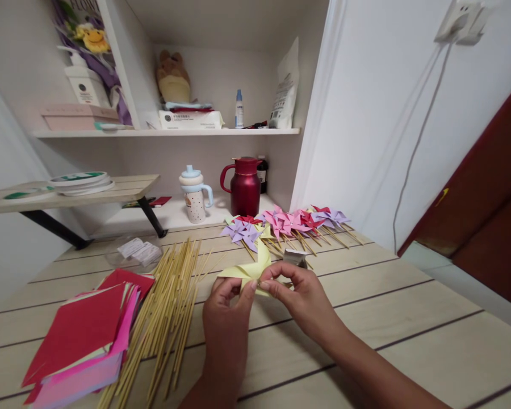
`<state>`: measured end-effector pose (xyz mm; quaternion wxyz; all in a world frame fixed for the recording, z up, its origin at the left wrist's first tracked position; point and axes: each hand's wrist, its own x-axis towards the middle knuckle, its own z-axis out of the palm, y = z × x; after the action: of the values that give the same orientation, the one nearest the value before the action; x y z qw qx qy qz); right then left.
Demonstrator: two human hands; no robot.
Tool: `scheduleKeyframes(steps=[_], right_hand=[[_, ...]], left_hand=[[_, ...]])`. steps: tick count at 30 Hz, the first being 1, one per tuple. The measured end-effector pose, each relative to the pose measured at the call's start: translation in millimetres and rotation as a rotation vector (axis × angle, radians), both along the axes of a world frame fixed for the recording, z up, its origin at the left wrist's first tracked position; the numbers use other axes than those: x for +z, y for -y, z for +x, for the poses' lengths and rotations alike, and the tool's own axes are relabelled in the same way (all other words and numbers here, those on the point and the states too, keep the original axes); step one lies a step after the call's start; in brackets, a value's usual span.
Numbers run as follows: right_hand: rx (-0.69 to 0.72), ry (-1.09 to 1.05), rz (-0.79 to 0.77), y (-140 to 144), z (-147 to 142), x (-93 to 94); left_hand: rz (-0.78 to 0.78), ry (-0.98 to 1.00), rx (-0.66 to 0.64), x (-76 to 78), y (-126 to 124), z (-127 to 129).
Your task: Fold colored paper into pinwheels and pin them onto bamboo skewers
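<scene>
A pale yellow paper pinwheel is held up over the table between both hands, its blades folded in toward the middle. My left hand pinches its lower left part between thumb and fingers. With thumb and forefinger my right hand closes on the pinwheel's centre; a tiny pin-like thing seems to be there, too small to make out. Just behind the right hand stands a small open grey box, its contents hidden. Left of my hands lies a spread of thin wooden sticks.
Stacked red, pink and purple paper squares lie at the left. Finished pinwheels on sticks line the back edge. A clear packet, a tumbler, a red jug and a raised wooden stand are behind.
</scene>
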<state>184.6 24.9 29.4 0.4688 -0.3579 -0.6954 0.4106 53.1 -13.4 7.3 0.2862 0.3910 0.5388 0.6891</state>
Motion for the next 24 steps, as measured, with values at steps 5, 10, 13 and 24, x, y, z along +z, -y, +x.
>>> scheduleKeyframes(steps=[5, 10, 13, 24], right_hand=[[0.002, -0.007, -0.012, 1.3, -0.5, 1.1], [0.021, -0.01, -0.018, 1.1, 0.0, 1.8], [0.032, -0.009, -0.015, 0.6, 0.7, 2.0], [0.052, 0.022, 0.001, -1.1, 4.1, 1.4]], left_hand=[[-0.008, -0.044, 0.022, -0.6, 1.6, -1.5], [-0.001, 0.009, -0.004, -1.3, 1.5, -1.0], [0.019, 0.02, 0.037, 0.7, 1.0, 0.2], [0.024, 0.013, 0.071, 0.8, 1.8, 1.8]])
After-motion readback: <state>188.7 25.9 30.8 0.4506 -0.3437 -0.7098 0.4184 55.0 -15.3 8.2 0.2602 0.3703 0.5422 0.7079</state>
